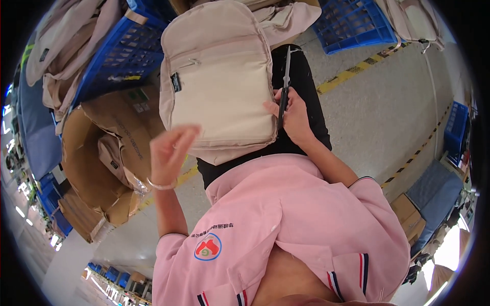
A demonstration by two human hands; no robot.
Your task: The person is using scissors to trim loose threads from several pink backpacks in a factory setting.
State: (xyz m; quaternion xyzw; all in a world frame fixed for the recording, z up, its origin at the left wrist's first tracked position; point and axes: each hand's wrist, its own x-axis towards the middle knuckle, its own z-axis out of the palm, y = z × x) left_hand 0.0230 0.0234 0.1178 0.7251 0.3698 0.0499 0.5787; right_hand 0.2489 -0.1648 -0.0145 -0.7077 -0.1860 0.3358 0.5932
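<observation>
A beige backpack [224, 97] lies on my lap, its rounded top pointing away from me. On its front are a zip with a metal-looking pull [191, 63] and a small dark label [176, 82]. My right hand [295, 115] is closed around black-handled scissors [284, 94] beside the bag's right edge. The scissor blades point away from me, over my dark trousers [311, 97]. Raised near the bag's lower left corner is my left hand [171, 153], its fingers bent and smeared by motion. Whether anything is between them I cannot make out.
Left of me stands an open cardboard box [84, 163] with a beige piece [113, 158] inside. Behind it is a blue crate [120, 56] heaped with beige bags [71, 35]. Another blue crate [354, 25] stands far right, near yellow-black floor tape [352, 74].
</observation>
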